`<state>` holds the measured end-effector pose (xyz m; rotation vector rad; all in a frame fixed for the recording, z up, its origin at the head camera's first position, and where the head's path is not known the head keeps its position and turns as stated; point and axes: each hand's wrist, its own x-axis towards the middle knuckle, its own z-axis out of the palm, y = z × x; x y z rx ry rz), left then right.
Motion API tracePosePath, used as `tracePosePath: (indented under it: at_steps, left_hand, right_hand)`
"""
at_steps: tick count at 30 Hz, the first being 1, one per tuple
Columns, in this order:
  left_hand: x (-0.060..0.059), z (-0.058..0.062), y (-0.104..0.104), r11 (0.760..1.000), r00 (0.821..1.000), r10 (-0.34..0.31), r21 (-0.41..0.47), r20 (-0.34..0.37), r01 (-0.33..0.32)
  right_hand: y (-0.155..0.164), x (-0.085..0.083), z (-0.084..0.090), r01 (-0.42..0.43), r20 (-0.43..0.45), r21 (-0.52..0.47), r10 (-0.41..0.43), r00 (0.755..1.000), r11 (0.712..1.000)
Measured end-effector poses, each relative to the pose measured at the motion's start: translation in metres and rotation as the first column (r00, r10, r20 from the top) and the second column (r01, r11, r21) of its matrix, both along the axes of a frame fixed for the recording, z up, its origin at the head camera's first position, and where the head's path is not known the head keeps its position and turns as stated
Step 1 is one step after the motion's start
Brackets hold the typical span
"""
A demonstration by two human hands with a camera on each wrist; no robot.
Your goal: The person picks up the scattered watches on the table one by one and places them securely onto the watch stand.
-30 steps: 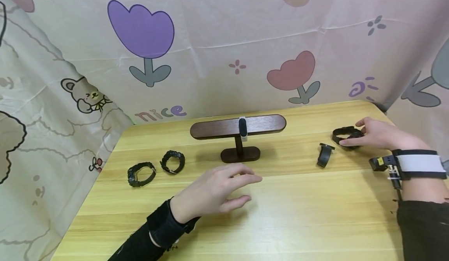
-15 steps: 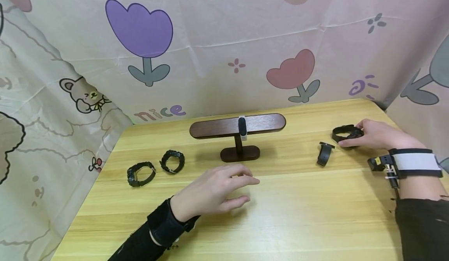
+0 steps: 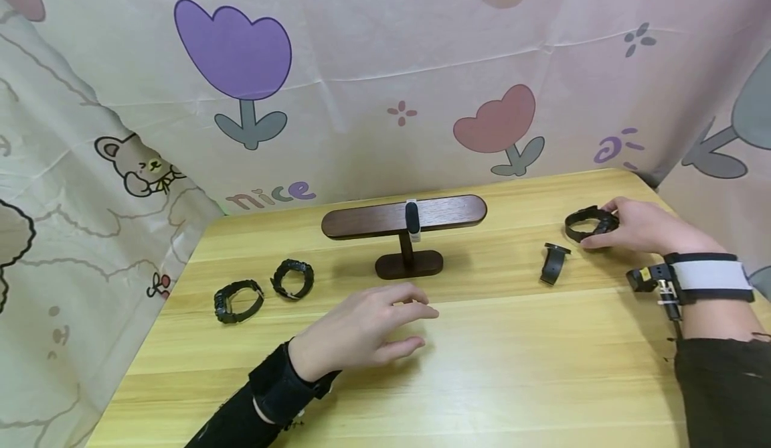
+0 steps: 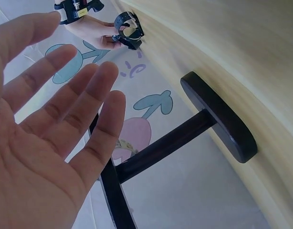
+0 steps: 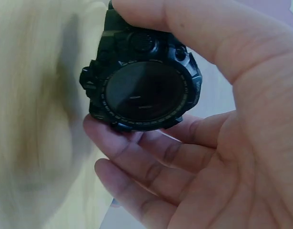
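In the head view, my right hand [image 3: 647, 226] is at the far right of the table, pinching a black wristwatch [image 3: 591, 224] with a looped strap. The right wrist view shows this watch's round dark face [image 5: 144, 93] between the thumb above and the fingers below. My left hand [image 3: 367, 331] hovers over the table's middle with fingers loosely spread, holding nothing. Behind it stands a dark wooden T-shaped stand [image 3: 364, 220], which carries a slim black fitness band [image 3: 412, 218] around its bar. A smaller black watch [image 3: 554, 264] rests on the table just left of the held one.
Two black watches [image 3: 239, 301] [image 3: 292, 279] with looped straps lie on the left of the wooden table [image 3: 512, 367]. A printed fabric backdrop [image 3: 361, 46] rises along the table's back edge and left side.
My right fingers have closed on the watch, and it has come up slightly. The left hand stays nearly where it was; the head view has shifted a little.
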<state>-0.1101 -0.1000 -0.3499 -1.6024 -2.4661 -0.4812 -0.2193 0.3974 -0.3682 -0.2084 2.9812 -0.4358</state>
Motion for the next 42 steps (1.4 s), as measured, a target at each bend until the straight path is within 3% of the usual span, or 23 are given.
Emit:
tracePosePath:
  at_steps: [12,19,24,42]
  left_hand:
    - [-0.001,-0.003,-0.001,1.0,1.0,0.001,-0.019,-0.022,-0.001]
    - [-0.001,-0.004,-0.001,1.0,1.0,0.007,-0.017,-0.006,-0.007]
    - [-0.001,-0.003,-0.001,1.0,1.0,0.005,-0.014,-0.002,-0.005]
    - [-0.002,-0.001,-0.002,1.0,1.0,0.006,-0.016,0.001,-0.006]
  right_hand:
    - [-0.005,-0.001,0.006,-0.011,-0.131,-0.007,0.01,0.991,1.0]
    - [-0.011,-0.005,0.006,-0.037,-0.294,-0.043,0.023,0.955,0.998]
    - [-0.014,-0.006,0.007,-0.036,-0.357,-0.041,0.02,0.934,0.999]
    - [-0.027,0.0,0.019,-0.023,-0.365,-0.07,-0.004,0.931,0.997]
